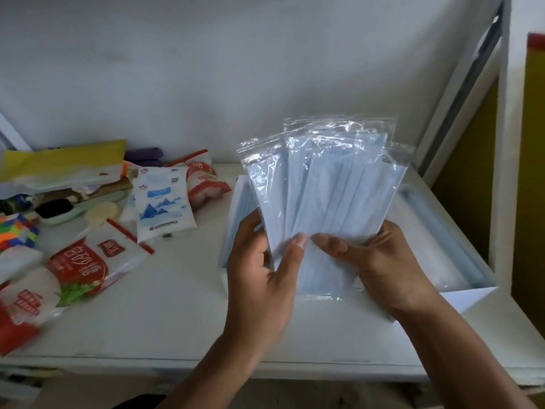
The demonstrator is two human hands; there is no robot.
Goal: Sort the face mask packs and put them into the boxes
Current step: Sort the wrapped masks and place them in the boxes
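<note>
Two hands are showing: left hand (262, 276), right hand (380, 261). Together they're holding one fan of packs (324, 196). Four top edges are showing there, possibly a fifth; overlap is hiding the exact number. Two boxes are sitting at the table's (177, 305) right end: left box (240, 187), right box (472, 302), each carrying more packs, not countable. Toward the left edge, three red bags (76, 261), one blue bag (162, 202) and one cube (17, 234) are lying.

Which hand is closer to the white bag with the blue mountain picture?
Left. The left hand holds the mask packs right of the bag; the right hand holds them farther right.
</note>
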